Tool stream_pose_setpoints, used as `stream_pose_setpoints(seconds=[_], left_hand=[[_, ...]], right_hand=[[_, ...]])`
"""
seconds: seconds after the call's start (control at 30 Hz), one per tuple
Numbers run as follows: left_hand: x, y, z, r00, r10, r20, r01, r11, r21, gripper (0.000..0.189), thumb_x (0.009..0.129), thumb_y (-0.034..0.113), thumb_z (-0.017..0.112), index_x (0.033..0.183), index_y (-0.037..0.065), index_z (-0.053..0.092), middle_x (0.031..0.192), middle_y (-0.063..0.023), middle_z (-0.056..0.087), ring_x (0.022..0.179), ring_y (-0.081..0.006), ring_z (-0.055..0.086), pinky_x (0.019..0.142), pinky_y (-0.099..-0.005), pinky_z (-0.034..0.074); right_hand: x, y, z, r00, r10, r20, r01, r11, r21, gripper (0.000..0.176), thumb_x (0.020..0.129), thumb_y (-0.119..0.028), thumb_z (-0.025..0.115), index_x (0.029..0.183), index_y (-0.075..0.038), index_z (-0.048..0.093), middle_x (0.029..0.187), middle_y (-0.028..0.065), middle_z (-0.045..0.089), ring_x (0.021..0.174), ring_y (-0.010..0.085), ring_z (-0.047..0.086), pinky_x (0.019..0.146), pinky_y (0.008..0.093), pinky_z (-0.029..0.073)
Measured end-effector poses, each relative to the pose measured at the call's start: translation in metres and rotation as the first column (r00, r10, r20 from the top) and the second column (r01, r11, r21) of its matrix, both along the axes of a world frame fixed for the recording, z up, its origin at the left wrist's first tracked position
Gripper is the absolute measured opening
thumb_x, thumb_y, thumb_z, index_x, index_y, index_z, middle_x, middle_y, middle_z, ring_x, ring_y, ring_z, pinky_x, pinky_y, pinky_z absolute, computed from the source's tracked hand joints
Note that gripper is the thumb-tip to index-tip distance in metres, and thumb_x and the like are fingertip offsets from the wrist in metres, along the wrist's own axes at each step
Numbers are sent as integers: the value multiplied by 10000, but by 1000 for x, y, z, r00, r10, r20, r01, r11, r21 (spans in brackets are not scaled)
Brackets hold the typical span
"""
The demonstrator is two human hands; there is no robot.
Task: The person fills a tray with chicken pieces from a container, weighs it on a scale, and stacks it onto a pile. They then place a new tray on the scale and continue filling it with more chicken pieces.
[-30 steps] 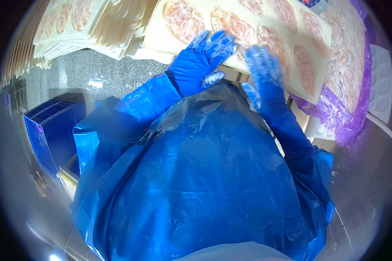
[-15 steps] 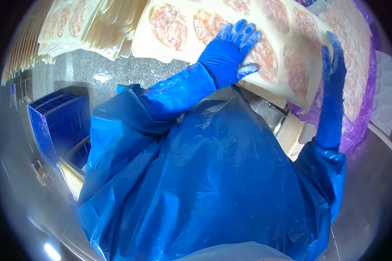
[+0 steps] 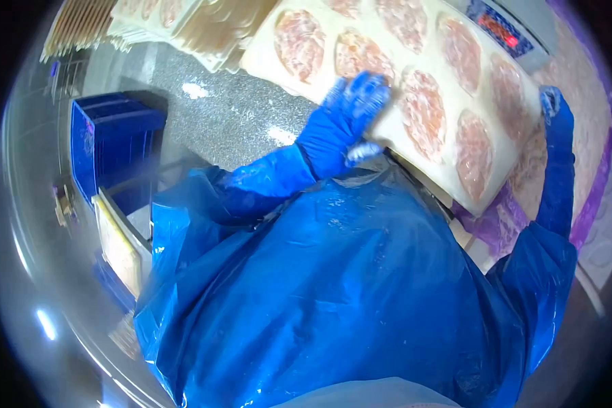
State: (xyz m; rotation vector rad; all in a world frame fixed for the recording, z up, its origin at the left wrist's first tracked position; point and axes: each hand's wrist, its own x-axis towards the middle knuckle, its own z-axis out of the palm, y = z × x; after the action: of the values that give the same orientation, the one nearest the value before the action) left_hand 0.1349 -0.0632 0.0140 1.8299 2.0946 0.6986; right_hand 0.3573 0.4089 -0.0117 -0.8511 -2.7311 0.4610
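A white mould sheet [image 3: 396, 136] lies at a slant before me, its oval hollows filled with pale pink minced meat [image 3: 423, 114]. My left hand [image 3: 355, 112], in a wet blue glove, rests palm down at the sheet's near edge, fingers stretched over the meat and thumb apart. At the right edge my gloved right hand [image 3: 555, 109] has its fingers curled against the sheet's rim; part of its grip is hidden.
Stacked white mould sheets [image 3: 214, 30] stand at the upper left on a metal table [image 3: 214, 102]. Blue crates [image 3: 115, 146] are below left. At upper right is a device with a red display [image 3: 506, 34]; beside it, pinkish meat [image 3: 588, 129] lies on purple plastic film [image 3: 602, 197].
The view has shifted, and the device with the red display shows more. My left hand has drawn back toward the sheet's near edge. My right hand's straight fingers have curled at the rim.
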Motion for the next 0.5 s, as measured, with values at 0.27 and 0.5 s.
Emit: stream_pose_setpoints(seconds=[0.27, 0.5], left_hand=[[-56, 0, -18, 949, 206, -239, -201, 978, 47, 777, 966, 505, 466, 1551, 66, 205, 1612, -155, 189, 1495, -357, 142, 1207, -495, 84], [-83, -55, -6, 940, -201, 277, 127, 957, 262, 693, 970, 357, 543, 1527, 42, 276, 1580, -175, 278, 1465, -333, 264, 1192, -461, 207]], right_hand=[[-12, 46, -8, 994, -44, 105, 8, 945, 327, 379, 1001, -304, 554, 1187, 20, 619, 1011, 108, 662, 910, 172, 606, 871, 283, 476], [27, -20, 98, 843, -439, -311, -87, 460, -884, 408, 998, -321, 555, 1260, -12, 604, 1121, 79, 648, 1036, 218, 604, 937, 317, 470]])
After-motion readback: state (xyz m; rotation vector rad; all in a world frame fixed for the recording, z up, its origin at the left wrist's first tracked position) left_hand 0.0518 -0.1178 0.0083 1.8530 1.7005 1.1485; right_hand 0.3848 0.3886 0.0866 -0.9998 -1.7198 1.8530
